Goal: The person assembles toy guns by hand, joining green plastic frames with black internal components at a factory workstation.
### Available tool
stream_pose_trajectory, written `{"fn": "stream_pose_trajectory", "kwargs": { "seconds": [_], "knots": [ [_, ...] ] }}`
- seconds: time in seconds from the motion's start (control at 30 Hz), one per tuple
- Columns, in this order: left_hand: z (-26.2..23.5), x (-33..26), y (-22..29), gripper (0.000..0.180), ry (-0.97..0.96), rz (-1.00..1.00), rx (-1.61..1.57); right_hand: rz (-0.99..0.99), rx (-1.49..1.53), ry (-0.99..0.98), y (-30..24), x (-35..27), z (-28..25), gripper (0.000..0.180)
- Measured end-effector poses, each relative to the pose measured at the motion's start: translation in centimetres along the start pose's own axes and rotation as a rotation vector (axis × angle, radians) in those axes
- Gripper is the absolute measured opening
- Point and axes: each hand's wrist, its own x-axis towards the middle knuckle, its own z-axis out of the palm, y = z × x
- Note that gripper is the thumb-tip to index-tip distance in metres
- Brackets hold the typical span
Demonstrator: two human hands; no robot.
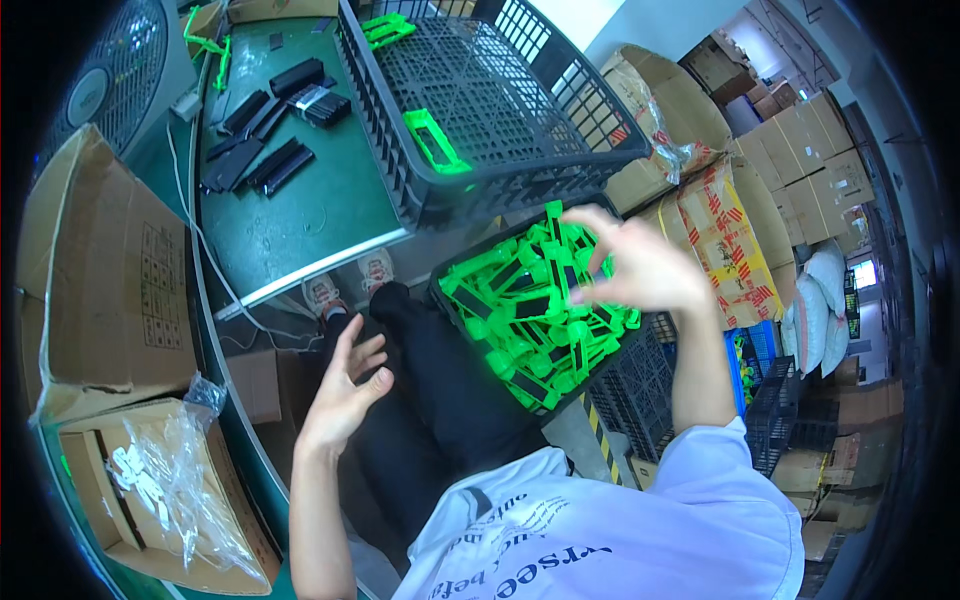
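My left hand (345,395) hovers above my lap, fingers apart and nothing in it. Over to the right, my right hand (645,265) is raised over a heap of bright green plastic parts (535,325), many with black strips in them. Its thumb and fingers are curved and spread, with no object visible between them. The heap fills a dark bin beside my legs. A large black plastic crate (520,180) sits past the bin, partly on the table. Inside it lie a green rectangular frame (434,142) and another green part (388,30).
Black strips (285,165) lie on the green table (310,215) beside a fan (115,85). An open carton (215,500) with clear plastic bags is at the lower left, below a taller carton (120,290). Stacked boxes (810,155) and white sacks (822,305) stand at the right.
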Motion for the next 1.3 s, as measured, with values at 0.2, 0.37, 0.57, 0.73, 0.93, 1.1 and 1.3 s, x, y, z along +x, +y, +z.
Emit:
{"fn": "stream_pose_trajectory", "kwargs": {
  "seconds": [0.2,0.37,0.57,0.73,0.93,1.1,1.3],
  "knots": [
    [0.7,0.8,-0.1,0.083,0.011,0.004,0.045,-0.191,-0.138,0.441,0.0,15.9,-3.7,0.027],
    [0.3,0.9,0.0,0.065,0.117,-0.019,-0.017,0.047,-0.249,-0.046,1.2,29.7,3.3,0.028],
    [-0.6,0.9,0.2,0.063,0.163,-0.032,-0.077,0.084,0.337,0.342,1.2,28.1,-1.7,0.014],
    [-0.6,1.2,0.9,0.086,0.192,0.569,-0.336,-0.221,0.812,0.354,-10.8,18.8,0.0,0.01],
    [-2.6,1.2,0.2,0.039,0.563,0.461,-0.439,-0.067,0.531,-0.297,-20.2,17.3,9.0,0.019],
    [-3.6,1.8,0.0,0.026,0.659,0.267,-0.595,-0.717,-0.356,0.326,-21.0,27.8,6.4,0.025],
    [-3.4,1.4,0.4,0.026,0.595,0.136,-0.635,-0.923,-0.761,0.162,-22.7,36.7,5.0,0.014]
  ]
}}
